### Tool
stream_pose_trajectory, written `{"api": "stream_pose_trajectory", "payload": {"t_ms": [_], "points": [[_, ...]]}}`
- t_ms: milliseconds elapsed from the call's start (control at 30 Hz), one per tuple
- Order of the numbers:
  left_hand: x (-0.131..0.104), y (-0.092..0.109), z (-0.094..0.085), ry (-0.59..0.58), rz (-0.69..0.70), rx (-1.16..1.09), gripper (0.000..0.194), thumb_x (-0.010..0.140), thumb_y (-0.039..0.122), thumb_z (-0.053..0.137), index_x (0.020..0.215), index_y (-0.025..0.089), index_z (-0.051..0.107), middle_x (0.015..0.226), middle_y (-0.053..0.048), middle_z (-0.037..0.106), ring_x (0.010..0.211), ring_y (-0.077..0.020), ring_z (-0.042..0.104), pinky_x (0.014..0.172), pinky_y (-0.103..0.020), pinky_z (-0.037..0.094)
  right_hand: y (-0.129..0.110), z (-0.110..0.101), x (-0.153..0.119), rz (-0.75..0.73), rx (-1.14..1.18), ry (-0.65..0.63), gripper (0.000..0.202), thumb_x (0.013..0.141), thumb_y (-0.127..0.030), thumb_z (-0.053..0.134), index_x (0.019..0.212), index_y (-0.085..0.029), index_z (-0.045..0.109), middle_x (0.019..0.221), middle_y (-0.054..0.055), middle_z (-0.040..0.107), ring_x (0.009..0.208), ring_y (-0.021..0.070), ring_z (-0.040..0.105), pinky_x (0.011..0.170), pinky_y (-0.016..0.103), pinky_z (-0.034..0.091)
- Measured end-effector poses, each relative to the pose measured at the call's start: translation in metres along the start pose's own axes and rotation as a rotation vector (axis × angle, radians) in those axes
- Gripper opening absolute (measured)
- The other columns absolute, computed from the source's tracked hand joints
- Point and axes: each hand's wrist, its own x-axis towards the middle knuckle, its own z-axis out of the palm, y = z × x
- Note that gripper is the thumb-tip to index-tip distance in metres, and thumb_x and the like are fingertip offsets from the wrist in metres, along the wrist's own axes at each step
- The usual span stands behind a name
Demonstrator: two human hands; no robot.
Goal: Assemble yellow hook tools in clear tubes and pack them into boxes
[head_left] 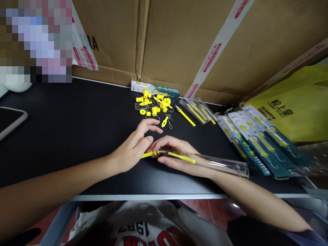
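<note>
My right hand (176,141) is wrapped round a clear plastic tube (225,165), which lies back along my right forearm. A thin yellow rod (188,159) shows inside the tube. From the tube's left end a yellow piece (151,154) sticks out toward my left palm. My left hand (134,145) is beside that end, its fingers apart and stretched forward; whether the palm touches the yellow piece is hidden. Just beyond my fingers are a pile of small yellow plastic parts (154,111) and a yellow tag with a wire hook (165,121).
Yellow rods (186,116) and clear tubes (196,111) lie behind my right hand. Printed spring scale boxes (246,143) are at the right by a yellow bag (289,106). Another box (156,89) lies against the cardboard carton (179,41). A phone (11,119) is at the left edge.
</note>
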Motion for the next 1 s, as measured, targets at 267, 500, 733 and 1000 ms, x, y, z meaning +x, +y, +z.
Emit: {"api": "stream_pose_trajectory", "payload": {"t_ms": [267,500,733,1000], "points": [[0.011,-0.002,-0.011,0.066,-0.075,0.074,0.028,0.093,0.039,0.041,0.104,0.017,0.055,0.091,-0.002,0.062,0.067,-0.0106,0.06,0.064,-0.024,0.049,-0.001,-0.024,0.005,0.021,0.214,0.18,0.019,0.084,-0.024,0.065,0.1,-0.018,0.057,0.104,0.007,0.065,0.088,0.0166,0.067,0.07,0.03,0.06],[0.011,-0.003,-0.014,0.043,-0.087,0.105,0.026,0.093,0.032,0.04,0.106,0.016,0.056,0.087,-0.004,0.068,0.078,-0.0141,0.063,0.073,-0.027,0.048,-0.014,-0.053,0.003,0.006,0.228,0.341,0.02,0.079,-0.023,0.07,0.095,-0.018,0.057,0.094,0.004,0.068,0.076,0.0148,0.069,0.065,0.027,0.061],[0.012,-0.001,-0.014,-0.015,-0.044,0.194,0.024,0.087,0.021,0.049,0.11,0.016,0.05,0.084,-0.002,0.068,0.085,-0.0156,0.064,0.084,-0.032,0.045,-0.019,-0.062,0.001,0.002,0.202,0.391,0.024,0.076,-0.029,0.072,0.092,-0.02,0.057,0.089,0.002,0.068,0.069,0.0135,0.068,0.061,0.027,0.061],[0.01,0.0,-0.012,0.002,-0.043,0.227,0.014,0.084,0.027,0.057,0.094,0.019,0.051,0.073,0.001,0.066,0.074,-0.014,0.064,0.077,-0.029,0.046,-0.02,-0.064,0.0,0.003,0.217,0.369,0.031,0.073,-0.029,0.074,0.086,-0.022,0.048,0.087,0.0,0.069,0.065,0.0121,0.065,0.057,0.026,0.06]]}}
